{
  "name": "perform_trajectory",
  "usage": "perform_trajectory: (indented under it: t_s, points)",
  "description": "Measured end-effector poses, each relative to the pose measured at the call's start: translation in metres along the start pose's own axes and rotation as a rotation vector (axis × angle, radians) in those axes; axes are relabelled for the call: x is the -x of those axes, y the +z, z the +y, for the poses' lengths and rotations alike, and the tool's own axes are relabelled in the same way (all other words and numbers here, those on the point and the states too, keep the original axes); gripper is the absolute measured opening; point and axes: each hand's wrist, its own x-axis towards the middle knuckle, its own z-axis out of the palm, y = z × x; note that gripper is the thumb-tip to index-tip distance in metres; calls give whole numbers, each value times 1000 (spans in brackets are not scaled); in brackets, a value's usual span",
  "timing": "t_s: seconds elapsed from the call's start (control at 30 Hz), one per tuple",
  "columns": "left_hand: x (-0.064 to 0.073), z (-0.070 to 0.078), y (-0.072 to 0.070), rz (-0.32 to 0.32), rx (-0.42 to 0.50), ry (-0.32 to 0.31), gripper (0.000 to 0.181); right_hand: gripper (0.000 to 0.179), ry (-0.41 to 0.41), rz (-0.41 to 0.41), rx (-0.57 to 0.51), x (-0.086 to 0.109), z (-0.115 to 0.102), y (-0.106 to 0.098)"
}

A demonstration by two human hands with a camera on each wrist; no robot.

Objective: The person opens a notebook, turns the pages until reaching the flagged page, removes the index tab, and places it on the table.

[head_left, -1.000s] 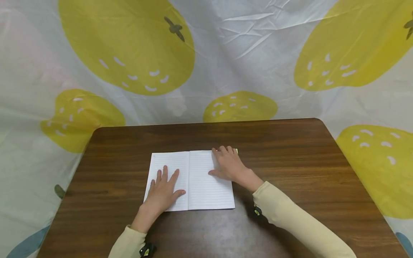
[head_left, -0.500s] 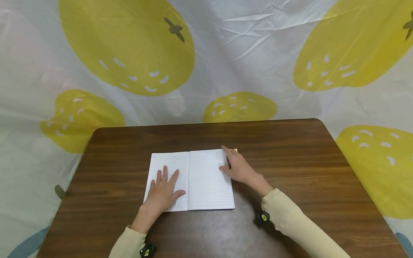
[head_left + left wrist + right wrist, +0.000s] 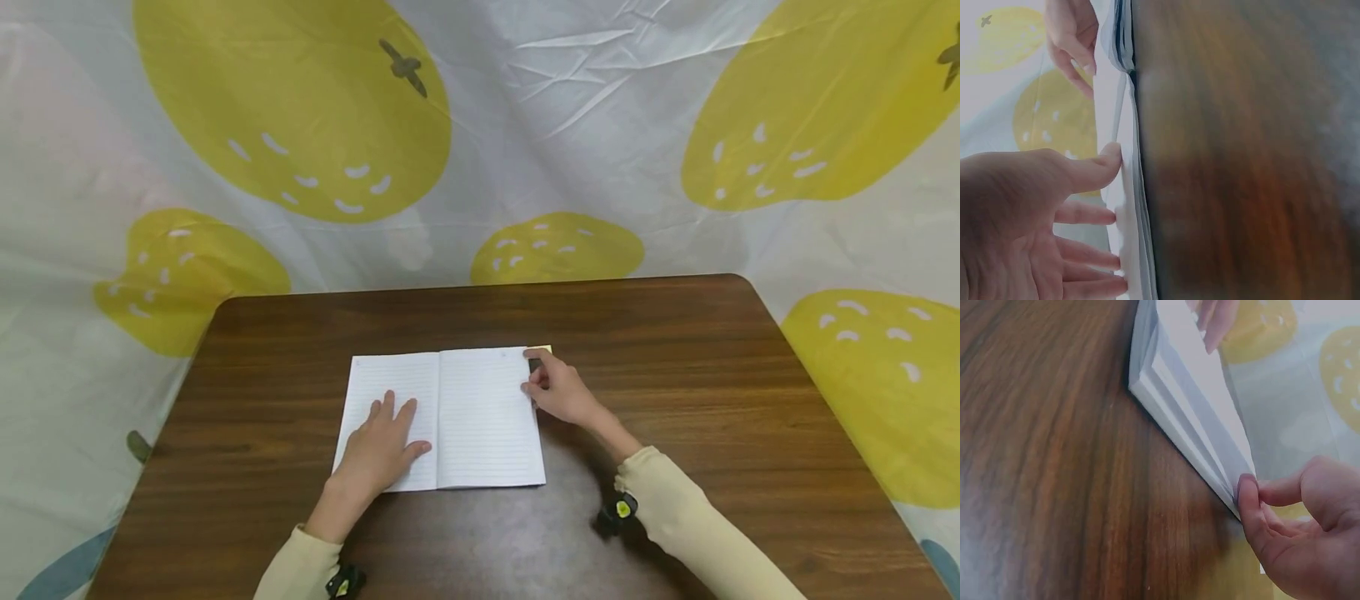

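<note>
A lined notebook lies open on the wooden table, its pages white. My left hand rests on the left page with fingers spread and thumb toward the centre fold. At the upper part of the right page's outer edge, my right hand pinches a page between thumb and fingers. Seen from the right wrist, the page edges fan slightly apart below the pinched one. A small yellow corner sticks out past the notebook's top right, partly behind the right hand.
The brown wood-grain table extends on all sides of the notebook, with rounded far corners. Behind it hangs a pale cloth printed with yellow fruit. A black wrist device sits under the right sleeve, another under the left.
My right hand has slid from over the right page's upper part rightward to its outer edge, and its fingers have closed on a page there. The left hand's fingers have shifted only slightly.
</note>
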Motion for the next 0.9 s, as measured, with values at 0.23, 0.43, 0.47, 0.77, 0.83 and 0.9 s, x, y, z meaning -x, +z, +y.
perform_trajectory:
  t_s: [0.23, 0.43, 0.47, 0.77, 0.83, 0.9]
  points:
    - [0, 4, -1, 14, 6, 36, 57, 48, 131, -20, -290, -6, -1, 3]
    - [-1, 6, -1, 2, 64, 14, 64, 45, 196, -13, -315, -6, -3, 6]
    - [-1, 6, -1, 5, 82, 9, 67, 44, 187, -14, -285, -6, -3, 7]
    - [-6, 24, -1, -16, 217, -36, 93, 38, 94, 14, -88, -10, -20, 23]
    - [-8, 29, -1, -24, 235, -35, 97, 38, 85, 10, -82, -11, -22, 26]
    - [-10, 33, -1, -20, 243, -31, 102, 38, 78, 2, -77, -12, -25, 30]
